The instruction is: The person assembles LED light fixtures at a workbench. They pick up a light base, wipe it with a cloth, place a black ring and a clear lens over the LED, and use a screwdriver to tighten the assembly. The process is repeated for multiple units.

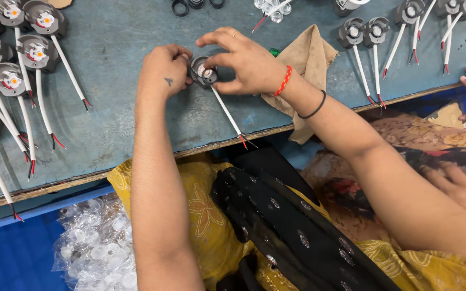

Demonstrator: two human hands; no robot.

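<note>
Grey lamp module (pixel 203 73), half hidden by my fingers, sits on the desk (pixel 120 48). My left hand (pixel 165 70) and right hand (pixel 241 64) both pinch it, wrists low; its white lead (pixel 227 114) trails toward me.

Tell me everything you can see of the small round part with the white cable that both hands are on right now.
The lamp part is a small round dark-grey housing, plastic by its look, with a pale disc and an orange dot at its centre. A white cable runs from it toward the table's near edge, ending in bare red and black leads. It sits low over the blue-grey table, pinched between the left hand and the right hand, its face turned up.
</note>
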